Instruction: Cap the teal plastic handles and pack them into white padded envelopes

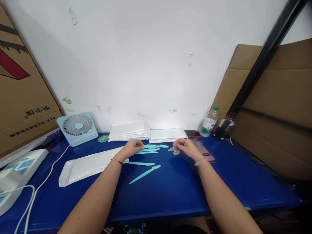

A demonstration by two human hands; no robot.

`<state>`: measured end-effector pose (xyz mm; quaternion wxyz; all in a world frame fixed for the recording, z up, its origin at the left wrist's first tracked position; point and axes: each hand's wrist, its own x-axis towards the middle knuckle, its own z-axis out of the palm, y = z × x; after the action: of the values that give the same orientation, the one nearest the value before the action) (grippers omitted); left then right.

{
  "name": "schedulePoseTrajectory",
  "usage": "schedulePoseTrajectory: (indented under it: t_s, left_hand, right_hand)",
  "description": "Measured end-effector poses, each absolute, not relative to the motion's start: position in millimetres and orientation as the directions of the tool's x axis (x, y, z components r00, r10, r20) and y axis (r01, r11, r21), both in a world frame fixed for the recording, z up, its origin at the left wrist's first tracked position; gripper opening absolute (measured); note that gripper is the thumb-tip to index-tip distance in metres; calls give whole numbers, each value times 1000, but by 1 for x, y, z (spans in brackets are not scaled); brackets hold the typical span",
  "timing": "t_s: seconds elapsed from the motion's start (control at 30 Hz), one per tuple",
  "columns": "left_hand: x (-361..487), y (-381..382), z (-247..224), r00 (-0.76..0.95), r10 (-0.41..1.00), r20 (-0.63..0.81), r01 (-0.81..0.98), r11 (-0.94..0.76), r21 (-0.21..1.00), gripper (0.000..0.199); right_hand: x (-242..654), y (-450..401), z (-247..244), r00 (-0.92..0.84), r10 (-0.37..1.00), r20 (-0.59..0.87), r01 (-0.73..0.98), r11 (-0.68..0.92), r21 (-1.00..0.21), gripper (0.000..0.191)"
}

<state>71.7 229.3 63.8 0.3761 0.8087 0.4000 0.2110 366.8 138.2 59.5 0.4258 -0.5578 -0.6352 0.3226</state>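
Note:
Several flat turquoise sticks with shaped ends lie on the blue table, two of them apart from the rest: one loose stick [145, 174] rests slantwise nearest to me. My left hand [133, 148] is closed, fingertips pinched at the left ends of the clustered turquoise sticks [152, 149]. On the right, my right hand [184, 147] pinches one of the small translucent pieces [174, 150], which sit in a little heap under its fingertips. A white padded envelope [90, 166] lies partly beneath my left wrist.
White envelopes [129, 130] are stacked against the wall. A blue fan [78, 127] and power strip [21, 172] stand left. A bottle [209, 123], a dark bottle [223, 126], a phone [193, 133] and a flat tablet-like item [207, 152] are right, beside cardboard [275, 123].

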Motion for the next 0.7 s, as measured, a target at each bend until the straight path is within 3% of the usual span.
schedulePoseTrajectory:
  t_s: [0.2, 0.33, 0.5, 0.6, 0.7]
  left_hand:
    - [73, 228, 64, 608, 793, 43, 476, -407, 780, 34]
    - [64, 235, 63, 531, 847, 38, 612, -414, 674, 34]
    - [54, 231, 74, 577, 814, 61, 676, -518, 524, 39]
    - [55, 217, 82, 697, 710, -103, 667, -588, 458, 34]
    - [64, 204, 83, 693, 666, -277, 709, -561, 427, 17]
  right_hand:
    - [364, 142, 51, -103, 981, 164, 444, 193, -875, 30]
    - [381, 145, 49, 62, 969, 241, 604, 155, -782, 25]
    - [389, 147, 49, 69, 957, 282, 771, 128, -624, 17]
    - [379, 143, 54, 43, 946, 322, 771, 174, -612, 19]
    - [362, 136, 58, -71, 955, 288, 696, 254, -671, 22]
